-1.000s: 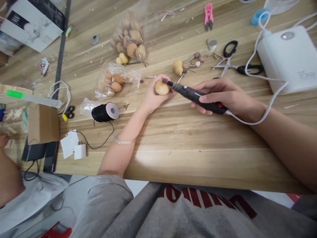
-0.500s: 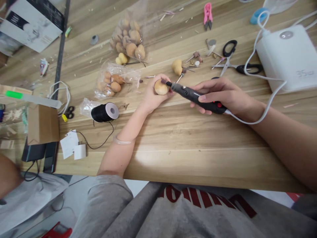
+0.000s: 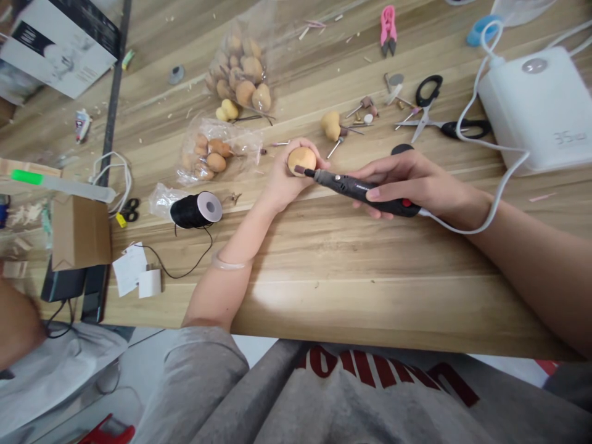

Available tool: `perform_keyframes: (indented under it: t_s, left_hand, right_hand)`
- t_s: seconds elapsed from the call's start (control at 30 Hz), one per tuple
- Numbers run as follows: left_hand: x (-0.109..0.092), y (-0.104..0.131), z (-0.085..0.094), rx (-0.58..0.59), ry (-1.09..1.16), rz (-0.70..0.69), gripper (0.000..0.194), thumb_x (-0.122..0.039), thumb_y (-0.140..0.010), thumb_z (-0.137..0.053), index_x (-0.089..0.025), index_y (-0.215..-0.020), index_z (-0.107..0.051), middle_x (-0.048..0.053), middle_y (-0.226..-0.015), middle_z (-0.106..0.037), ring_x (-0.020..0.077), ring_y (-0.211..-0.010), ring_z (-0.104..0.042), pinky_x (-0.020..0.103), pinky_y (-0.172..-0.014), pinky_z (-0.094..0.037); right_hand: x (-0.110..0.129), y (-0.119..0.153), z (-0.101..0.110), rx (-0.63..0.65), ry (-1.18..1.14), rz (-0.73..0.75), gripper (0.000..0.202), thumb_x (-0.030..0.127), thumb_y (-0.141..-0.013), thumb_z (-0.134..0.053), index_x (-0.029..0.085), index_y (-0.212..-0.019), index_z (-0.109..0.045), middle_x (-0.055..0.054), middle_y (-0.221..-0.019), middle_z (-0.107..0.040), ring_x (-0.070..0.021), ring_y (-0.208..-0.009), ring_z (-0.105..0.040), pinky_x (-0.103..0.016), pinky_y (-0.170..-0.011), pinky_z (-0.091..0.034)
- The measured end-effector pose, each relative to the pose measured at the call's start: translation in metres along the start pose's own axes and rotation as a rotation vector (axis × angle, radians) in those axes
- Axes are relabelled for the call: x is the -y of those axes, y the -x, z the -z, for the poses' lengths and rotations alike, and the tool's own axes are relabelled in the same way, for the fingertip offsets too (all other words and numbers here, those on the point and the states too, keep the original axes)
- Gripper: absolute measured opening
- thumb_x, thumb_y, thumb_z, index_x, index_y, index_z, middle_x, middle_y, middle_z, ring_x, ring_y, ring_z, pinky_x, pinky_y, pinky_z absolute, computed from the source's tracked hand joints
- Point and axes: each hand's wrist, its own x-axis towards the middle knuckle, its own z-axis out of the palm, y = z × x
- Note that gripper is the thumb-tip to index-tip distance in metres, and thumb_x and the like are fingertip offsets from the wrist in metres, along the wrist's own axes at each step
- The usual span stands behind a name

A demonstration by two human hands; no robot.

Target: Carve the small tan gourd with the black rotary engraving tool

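Black rotary tool (image 3: 345, 184) is in my right hand (image 3: 414, 180), fingers wrapped around it, its tip (image 3: 303, 170) at the near side of a round tan piece (image 3: 301, 158); my left hand (image 3: 283, 179) curls closed around this piece, right of the clear bag (image 3: 238, 142) and left of the large scissors (image 3: 426, 116)

Workshop: rotary tool (image 3: 345, 184), grinding bits (image 3: 367, 102)

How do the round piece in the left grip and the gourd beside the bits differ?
The round piece sits in the left grip; the gourd lies on the table. The round piece shows a rounded face; the gourd shows a lumpy, pear-like outline. Both look yellowish tan.
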Motion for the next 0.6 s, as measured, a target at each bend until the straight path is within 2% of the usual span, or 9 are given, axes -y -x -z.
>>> perform_keyframes:
  t_s: [0.13,0.23,0.3,0.43,0.6]
  left_hand:
    - [0.0002,-0.0002,0.0012,-0.046,-0.057,-0.034,0.042,-0.044,-0.064,-0.084,-0.020,-0.084,-0.057,0.000,-0.082,-0.062,0.0192,-0.093,-0.064,0.040,-0.091,-0.050]
    - [0.0007,-0.0002,0.0016,-0.022,-0.067,-0.038,0.042,-0.049,-0.067,-0.080,-0.019,-0.085,-0.057,0.000,-0.083,-0.062,0.0198,-0.094,-0.065,0.041,-0.089,-0.051]
    - [0.0014,-0.0003,0.0017,-0.011,-0.074,-0.038,0.043,-0.051,-0.068,-0.079,-0.019,-0.086,-0.057,0.001,-0.083,-0.063,0.0190,-0.090,-0.065,0.040,-0.086,-0.052]
    - [0.0019,-0.0006,0.0016,-0.047,-0.080,-0.078,0.042,-0.048,-0.064,-0.083,-0.022,-0.085,-0.057,-0.002,-0.080,-0.063,0.0137,-0.078,-0.061,0.035,-0.079,-0.052]
    - [-0.0006,0.0000,0.0001,-0.012,0.034,0.019,0.043,-0.048,-0.066,-0.081,-0.019,-0.086,-0.056,0.000,-0.081,-0.063,0.0186,-0.088,-0.065,0.038,-0.082,-0.051]
  right_hand:
    - [-0.0014,-0.0003,0.0012,-0.100,-0.021,-0.004,0.028,0.008,-0.078,-0.065,0.010,-0.105,-0.070,-0.007,-0.079,-0.073,-0.0113,-0.050,-0.059,-0.020,-0.038,-0.044]
    - [-0.0032,-0.0005,0.0029,-0.034,-0.015,0.009,0.029,0.009,-0.077,-0.067,0.008,-0.106,-0.070,-0.009,-0.081,-0.073,-0.0109,-0.051,-0.059,-0.020,-0.039,-0.044]
    - [-0.0036,-0.0006,0.0035,-0.004,-0.010,0.016,0.027,0.009,-0.076,-0.068,0.006,-0.104,-0.070,-0.009,-0.082,-0.073,-0.0106,-0.051,-0.058,-0.020,-0.038,-0.043]
    - [-0.0022,-0.0006,0.0027,-0.101,-0.033,0.002,0.030,0.008,-0.077,-0.066,0.007,-0.107,-0.069,-0.008,-0.079,-0.073,-0.0118,-0.050,-0.059,-0.021,-0.038,-0.044]
    - [-0.0007,0.0000,-0.0002,0.005,-0.014,0.002,0.025,0.007,-0.076,-0.068,0.006,-0.101,-0.071,-0.006,-0.075,-0.072,-0.0096,-0.049,-0.057,-0.020,-0.039,-0.043]
